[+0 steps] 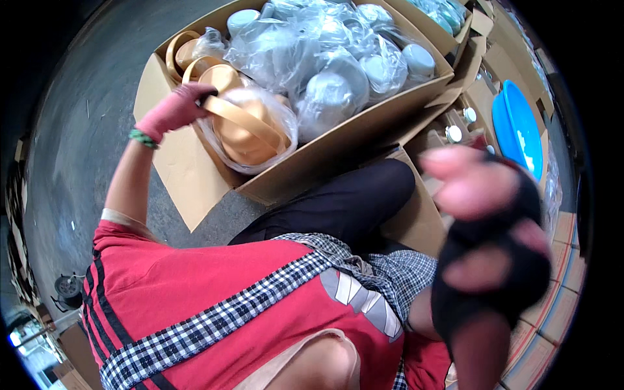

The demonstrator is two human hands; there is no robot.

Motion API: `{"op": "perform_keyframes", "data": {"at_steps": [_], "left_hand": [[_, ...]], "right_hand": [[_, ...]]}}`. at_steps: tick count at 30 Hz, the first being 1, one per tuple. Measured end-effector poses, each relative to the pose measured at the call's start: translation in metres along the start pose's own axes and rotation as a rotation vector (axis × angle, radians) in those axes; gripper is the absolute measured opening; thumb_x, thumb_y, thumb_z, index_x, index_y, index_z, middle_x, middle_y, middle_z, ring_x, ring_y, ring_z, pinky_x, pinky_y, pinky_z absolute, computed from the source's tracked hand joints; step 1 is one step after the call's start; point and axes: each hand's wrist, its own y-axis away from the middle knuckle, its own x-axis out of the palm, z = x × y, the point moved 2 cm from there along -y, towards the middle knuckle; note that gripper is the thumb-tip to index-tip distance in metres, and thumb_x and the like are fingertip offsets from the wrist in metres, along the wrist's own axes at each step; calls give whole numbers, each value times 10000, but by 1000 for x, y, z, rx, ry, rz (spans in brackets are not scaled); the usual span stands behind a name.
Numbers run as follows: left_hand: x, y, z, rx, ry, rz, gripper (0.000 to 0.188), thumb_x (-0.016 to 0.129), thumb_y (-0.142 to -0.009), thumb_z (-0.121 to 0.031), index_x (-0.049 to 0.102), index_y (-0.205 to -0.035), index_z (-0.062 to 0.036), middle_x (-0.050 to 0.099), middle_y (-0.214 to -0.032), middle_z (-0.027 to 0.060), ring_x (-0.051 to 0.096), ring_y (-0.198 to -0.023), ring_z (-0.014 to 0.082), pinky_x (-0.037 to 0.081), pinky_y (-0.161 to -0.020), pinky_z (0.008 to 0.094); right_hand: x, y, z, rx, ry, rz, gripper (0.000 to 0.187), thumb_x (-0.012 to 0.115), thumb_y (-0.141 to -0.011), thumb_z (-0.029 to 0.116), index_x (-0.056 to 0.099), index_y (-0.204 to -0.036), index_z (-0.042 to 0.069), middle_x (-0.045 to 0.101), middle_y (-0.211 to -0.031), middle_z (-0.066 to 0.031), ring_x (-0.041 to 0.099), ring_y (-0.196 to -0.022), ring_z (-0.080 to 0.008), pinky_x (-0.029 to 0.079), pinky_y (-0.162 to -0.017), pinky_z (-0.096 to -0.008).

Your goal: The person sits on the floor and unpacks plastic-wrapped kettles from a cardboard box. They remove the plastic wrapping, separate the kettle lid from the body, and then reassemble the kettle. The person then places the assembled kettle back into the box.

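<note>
My left hand [174, 112], in a pink glove, is closed round the broad band handle of an orange plastic pot [237, 144]. A clear plastic bag hangs loosely round the pot at the left end of a large open cardboard box [312, 146]. Behind it in the same box stand more orange handled pots [221, 77]. Pale grey-blue containers [327, 93] wrapped in clear plastic fill the rest. My right hand [484, 221], in a black glove with bare fingertips, is raised close to the camera at the right. Motion smears its fingers, and I cannot make out anything in them.
A bright blue basin [515, 130] leans at the right, beside an open carton with several white-capped bottles [453, 134]. Another box of wrapped green-blue items [445, 14] stands at the far right. Sealed cartons [549, 305] lie at the lower right. Grey floor [97, 130] shows at the left.
</note>
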Motion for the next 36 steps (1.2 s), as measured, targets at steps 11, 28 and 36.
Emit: {"op": "perform_keyframes", "data": {"at_steps": [11, 28, 36], "left_hand": [[-17, -12, -75, 111, -172, -114, 562, 680, -690, -234, 468, -1185, -72, 485, -1171, 167, 449, -1113, 271, 359, -934, 336], [36, -109, -131, 188, 980, -127, 131, 488, -830, -116, 554, -824, -3, 586, -723, 78, 557, -676, 163, 438, -662, 272], [-92, -79, -360, 1433, 891, -1, 90, 451, -842, -68, 500, -773, -39, 493, -740, 52, 501, -719, 140, 428, -663, 251]], "right_hand": [[-52, 43, 27, -160, 375, -24, 270, 457, -813, 370, 512, -929, 132, 489, -1069, -100, 408, -1096, -335, 316, -925, -504], [-19, 138, -52, 662, 148, -247, 203, 662, -621, -20, 557, -795, -18, 578, -895, -107, 559, -878, -244, 399, -863, -324], [-23, 86, -84, 296, 288, -407, 667, 744, -616, 157, 401, -1169, 10, 482, -1118, -151, 466, -1064, -283, 371, -901, -338]]}}
